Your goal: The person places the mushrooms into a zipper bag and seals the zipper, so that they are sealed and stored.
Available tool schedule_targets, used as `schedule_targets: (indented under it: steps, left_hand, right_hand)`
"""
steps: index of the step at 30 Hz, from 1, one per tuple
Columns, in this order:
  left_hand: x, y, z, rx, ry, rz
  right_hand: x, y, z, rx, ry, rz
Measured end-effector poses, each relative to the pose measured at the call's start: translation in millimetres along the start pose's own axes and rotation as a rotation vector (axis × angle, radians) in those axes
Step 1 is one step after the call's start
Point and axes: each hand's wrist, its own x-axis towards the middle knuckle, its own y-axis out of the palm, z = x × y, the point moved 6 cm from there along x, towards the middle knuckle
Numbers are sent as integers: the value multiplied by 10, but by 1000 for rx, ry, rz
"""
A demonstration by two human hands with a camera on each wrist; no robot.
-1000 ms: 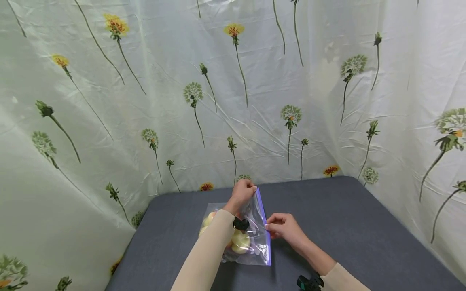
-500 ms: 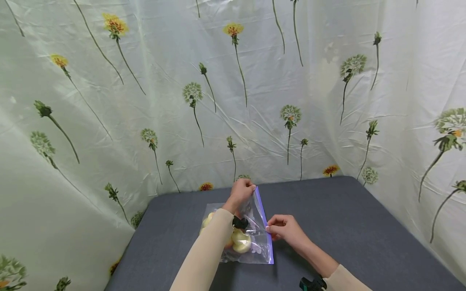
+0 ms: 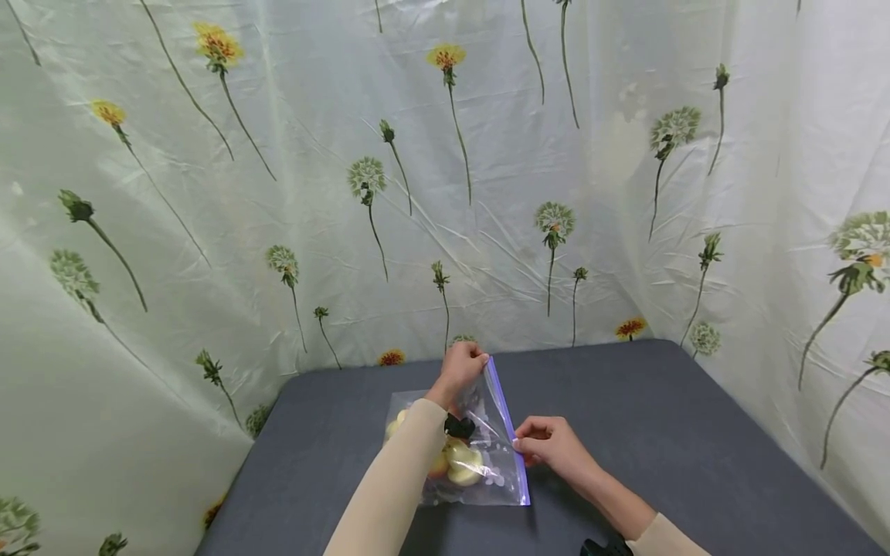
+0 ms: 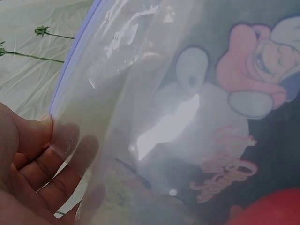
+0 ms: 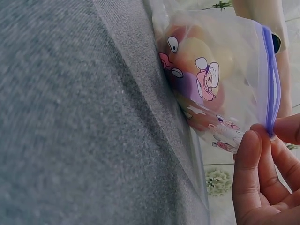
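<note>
A clear zip bag with a purple zip strip and printed cartoon figures lies on the table, several yellow-and-red fruits inside it. At the strip's far end my left hand pinches the bag; in the left wrist view its thumb is in front of the film and some fingers show through it. My right hand pinches the purple strip partway along between thumb and fingertips. The right wrist view shows the zip bag with rounded fruits behind the print. My left forearm hides part of the bag.
Dark grey cloth covers the table. A pale curtain printed with dandelions hangs close behind it and along both sides. Black wrist straps sit on both arms, the left one over the bag.
My right hand has slid a little along the purple strip toward the near end. The strip's near end has shifted slightly right. My left hand stays at the far end.
</note>
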Motion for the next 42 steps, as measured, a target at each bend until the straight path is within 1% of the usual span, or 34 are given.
schedule_targets:
  steps: [5,11,15,22,29,34,39,42]
  left_hand:
    - [2,35,35,-14,-12,9]
    - [2,7,-3,-38,-1,1]
    - [4,-12,-31,-24,2,5]
    - [25,-15,-33,-10,-13,8]
    - [43,7,-33,-11,0,1]
    - [29,-2,-45,-30,1,5]
    - [1,-6,-40,-38,15,9]
    - [19,-14,-33,-46,25,8]
  right_hand:
    - [-47,6,-7,11,0,18]
    - [-61,-7,1,4,-2,15]
    - [-79,-7,3,-9,-6,27]
    - [-121,-13,18,-7,-14,32]
    - [-183,-11,21,-31,-11,22]
    - [-213,-13,-1,-39,-5,19]
    - [-265,10,-25,-37,5,32]
    - [-277,16,-25,-37,4,42]
